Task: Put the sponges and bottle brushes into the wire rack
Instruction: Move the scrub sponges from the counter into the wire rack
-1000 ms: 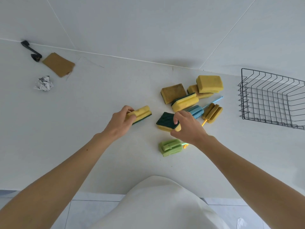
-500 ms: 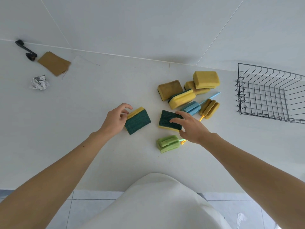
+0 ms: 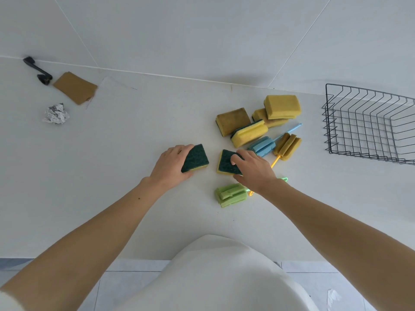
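The black wire rack (image 3: 368, 124) at the bench's right edge holds nothing yet — each hand's fingers pinch a green-topped yellow sponge: left hand (image 3: 170, 166), right hand (image 3: 253, 170).

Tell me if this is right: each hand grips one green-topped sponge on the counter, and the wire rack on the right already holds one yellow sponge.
Not quite. The head view shows the wire rack holding nothing. The rest holds: the left hand and right hand each grip a green-topped sponge on the counter.
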